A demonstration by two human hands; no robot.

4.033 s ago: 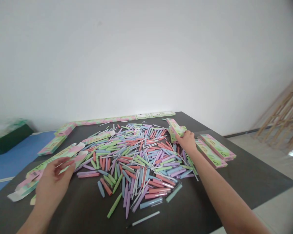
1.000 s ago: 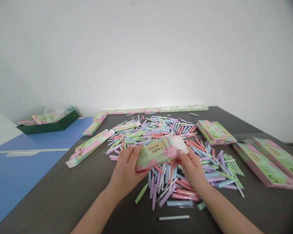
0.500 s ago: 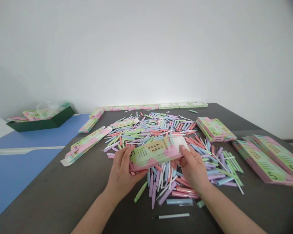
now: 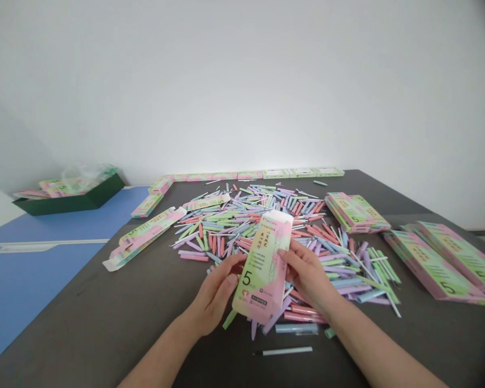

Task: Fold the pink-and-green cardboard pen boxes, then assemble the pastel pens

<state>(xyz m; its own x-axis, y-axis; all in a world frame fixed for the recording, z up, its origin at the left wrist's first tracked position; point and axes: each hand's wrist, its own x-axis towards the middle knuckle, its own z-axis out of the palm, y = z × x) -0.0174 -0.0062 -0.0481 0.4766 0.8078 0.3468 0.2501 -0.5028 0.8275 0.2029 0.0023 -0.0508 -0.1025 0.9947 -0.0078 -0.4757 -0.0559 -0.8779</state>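
Observation:
A pastel pink and green pen box [image 4: 264,269], printed with a large 5, is tilted nearly upright above the pen pile. My right hand [image 4: 309,275] is closed on its right edge, thumb across the printed face, other fingers behind. At the box's left edge is my left hand [image 4: 216,296], its fingers curved and apart from the thumb; whether the fingertips touch the box is unclear. A white flap stands up at the box's top end. Below and behind lies a heap of pastel pens [image 4: 226,226] in several colours, with thin white refills among them.
Box stacks [image 4: 358,213] and bagged boxes [image 4: 440,264] lie at the right. Opened boxes [image 4: 145,237] lie at the left, and a row of boxes [image 4: 226,175] lines the back edge. A dark green tray [image 4: 73,202] sits on a blue surface. A single refill [image 4: 286,351] lies in front.
The box has turned from lying sideways to standing nearly upright, its printed face toward me. My left hand has loosened from its end; my right hand has moved to its side edge.

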